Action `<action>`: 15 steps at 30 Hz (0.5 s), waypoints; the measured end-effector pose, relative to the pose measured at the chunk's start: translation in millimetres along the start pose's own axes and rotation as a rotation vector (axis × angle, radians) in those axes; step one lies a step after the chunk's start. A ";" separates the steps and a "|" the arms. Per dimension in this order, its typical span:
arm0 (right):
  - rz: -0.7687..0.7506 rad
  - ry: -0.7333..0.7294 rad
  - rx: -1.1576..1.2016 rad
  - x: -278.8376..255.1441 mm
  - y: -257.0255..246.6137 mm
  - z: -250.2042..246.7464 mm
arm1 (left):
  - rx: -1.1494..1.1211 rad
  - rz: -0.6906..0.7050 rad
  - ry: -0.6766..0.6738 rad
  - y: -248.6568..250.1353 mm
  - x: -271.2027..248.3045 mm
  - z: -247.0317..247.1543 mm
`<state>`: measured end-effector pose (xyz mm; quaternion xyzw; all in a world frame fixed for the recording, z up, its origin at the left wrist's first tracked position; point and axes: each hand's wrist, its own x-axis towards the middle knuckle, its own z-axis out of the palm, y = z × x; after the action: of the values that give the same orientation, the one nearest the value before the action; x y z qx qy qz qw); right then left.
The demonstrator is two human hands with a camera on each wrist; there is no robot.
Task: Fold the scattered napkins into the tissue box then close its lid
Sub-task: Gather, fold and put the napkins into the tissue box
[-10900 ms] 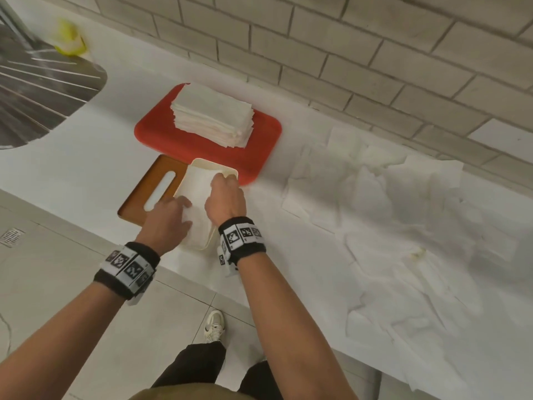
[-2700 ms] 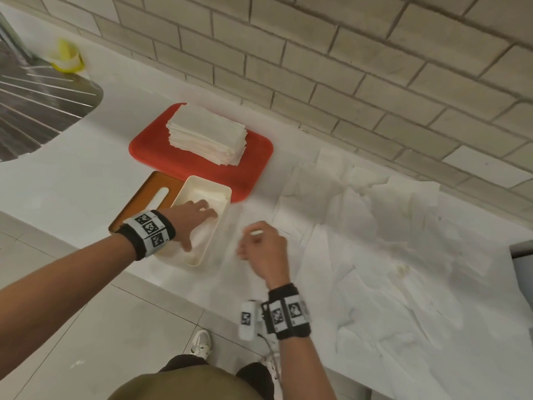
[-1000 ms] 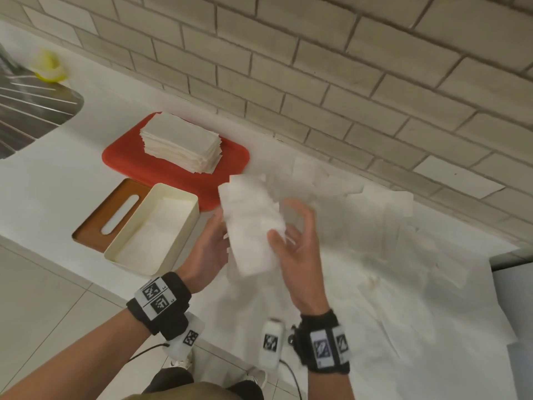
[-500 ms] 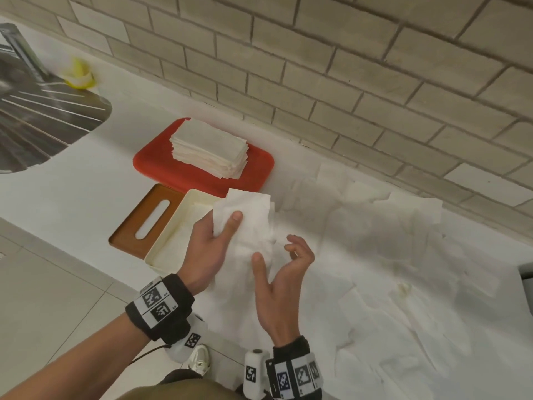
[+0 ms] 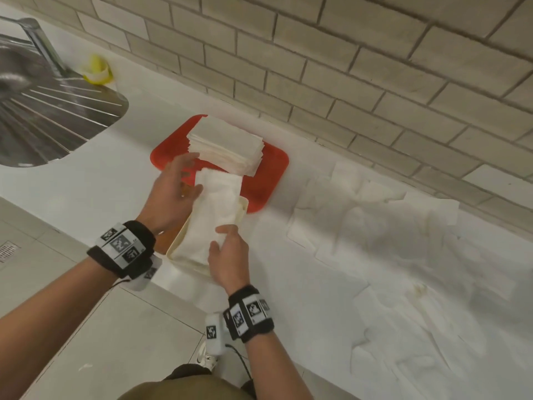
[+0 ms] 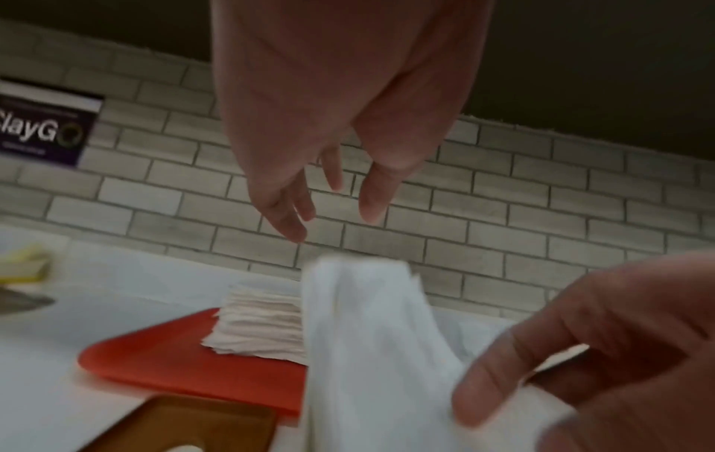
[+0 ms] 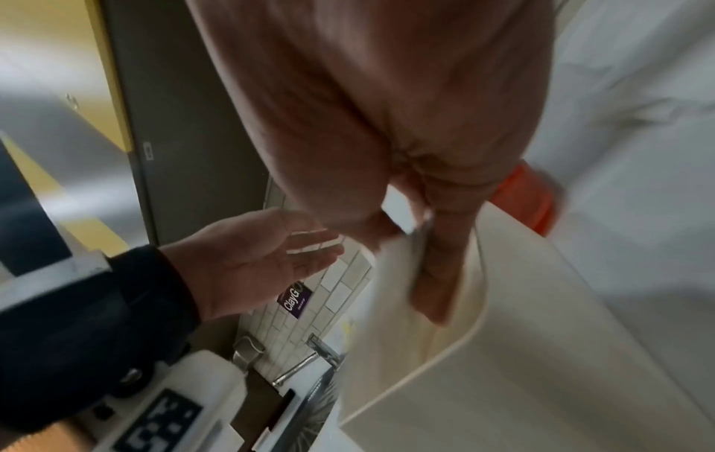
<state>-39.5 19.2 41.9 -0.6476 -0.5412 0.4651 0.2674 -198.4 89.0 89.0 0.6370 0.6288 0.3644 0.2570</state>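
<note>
Folded napkin, light, limp, tearable: pinched at near end by right hand, above tissue box, left hand released.

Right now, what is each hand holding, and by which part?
The right hand pinches the folded napkin by its near end, over the box. The left hand is open, holding nothing.

The head view is evenly lit and fairly sharp, with wide-angle bending of the brick wall toward the edges and glare on the steel drainboard. Both wrist views are dimmer, motion-smeared, with near skin out of focus; soft shadows cross the worktop.
</note>
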 end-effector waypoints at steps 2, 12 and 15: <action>0.117 -0.085 -0.052 9.6 -9.0 8.6 | 0.135 0.036 -0.063 -9.8 5.6 -3.6; 0.097 -0.194 -0.139 11.1 -1.7 -29.0 | 0.860 0.061 -0.909 -23.5 12.2 65.7; 0.041 -0.065 0.025 21.6 26.2 -84.3 | 0.999 0.024 -1.020 -37.4 12.3 76.4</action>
<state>47.1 45.8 48.6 -0.6394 -0.5305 0.4981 0.2482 -161.9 114.0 15.3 0.7765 0.5150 -0.3078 0.1927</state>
